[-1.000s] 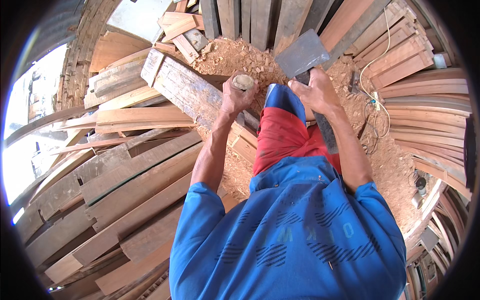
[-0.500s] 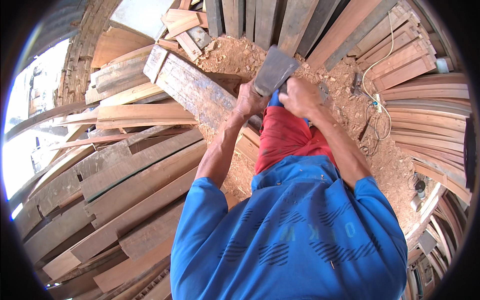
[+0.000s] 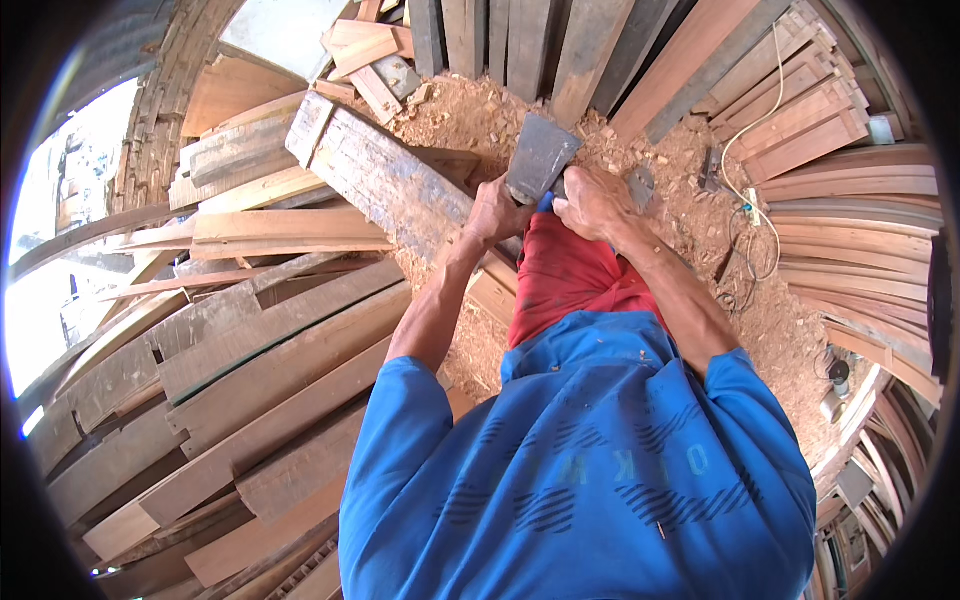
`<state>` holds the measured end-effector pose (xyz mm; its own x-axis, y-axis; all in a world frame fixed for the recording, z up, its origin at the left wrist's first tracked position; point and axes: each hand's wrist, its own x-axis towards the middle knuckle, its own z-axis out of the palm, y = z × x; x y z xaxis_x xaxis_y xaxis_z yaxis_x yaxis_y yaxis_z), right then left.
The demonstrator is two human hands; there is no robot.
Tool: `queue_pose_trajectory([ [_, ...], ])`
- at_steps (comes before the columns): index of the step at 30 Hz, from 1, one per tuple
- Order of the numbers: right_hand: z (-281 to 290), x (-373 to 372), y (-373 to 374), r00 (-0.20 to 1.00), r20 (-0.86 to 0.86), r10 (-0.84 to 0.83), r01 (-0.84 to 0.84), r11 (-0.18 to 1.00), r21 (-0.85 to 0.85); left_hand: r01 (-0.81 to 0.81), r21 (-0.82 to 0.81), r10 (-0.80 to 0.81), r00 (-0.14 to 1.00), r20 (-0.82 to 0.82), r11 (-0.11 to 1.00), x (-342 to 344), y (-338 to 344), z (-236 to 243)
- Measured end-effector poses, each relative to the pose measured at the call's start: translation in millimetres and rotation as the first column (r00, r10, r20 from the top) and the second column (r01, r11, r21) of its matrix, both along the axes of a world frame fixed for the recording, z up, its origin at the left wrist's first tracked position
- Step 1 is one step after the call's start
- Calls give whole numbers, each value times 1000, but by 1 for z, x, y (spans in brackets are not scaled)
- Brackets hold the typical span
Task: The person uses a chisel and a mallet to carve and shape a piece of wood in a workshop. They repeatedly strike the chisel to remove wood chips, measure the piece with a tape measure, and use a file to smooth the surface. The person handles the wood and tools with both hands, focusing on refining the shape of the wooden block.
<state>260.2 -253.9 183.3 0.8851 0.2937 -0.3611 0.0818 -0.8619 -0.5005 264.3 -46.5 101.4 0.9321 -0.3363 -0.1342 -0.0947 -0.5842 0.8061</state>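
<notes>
A dark grey, flat piece (image 3: 543, 155), flaring toward its far end like a wide blade, is held out in front of my lap. My left hand (image 3: 497, 210) is closed on its narrow near end at the left. My right hand (image 3: 592, 203), fingers curled, is at the piece's near right corner; whatever lies inside that grip is hidden. Beneath the hands are my knees in red cloth (image 3: 565, 265), with a bit of blue showing between the hands. A weathered plank (image 3: 385, 165) with a cross strip slants away just left of my left hand.
Stacked boards (image 3: 290, 345) fill the left side. Upright planks (image 3: 590, 60) line the far edge, and curved boards (image 3: 850, 235) are piled at right. Wood chips (image 3: 780, 330) cover the ground, with a pale cable (image 3: 745, 180) across them. A small grey piece (image 3: 641, 186) lies beyond my right hand.
The grey piece has come slightly nearer and turned more upright. My right hand has shifted a little left and nearer, uncovering the small grey piece on the chips.
</notes>
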Motion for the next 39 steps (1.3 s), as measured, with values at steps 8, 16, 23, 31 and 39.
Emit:
queue_pose_trajectory([
  [8,20,6,-2,977,-60,-207,214,966,145,-241,-111,236,970,-53,964,5,20,24],
  [16,51,23,-19,932,159,-326,258,904,342,-195,-101,198,980,18,975,-2,23,21],
  [23,-3,-2,20,998,39,-41,41,999,-2,-121,-139,141,979,147,983,-13,23,16],
  [31,13,15,12,932,-22,-362,352,890,291,-153,-156,156,988,9,976,-3,17,12],
  [39,-7,12,9,973,57,-226,212,961,179,-156,-134,162,986,37,979,-4,21,-4],
])
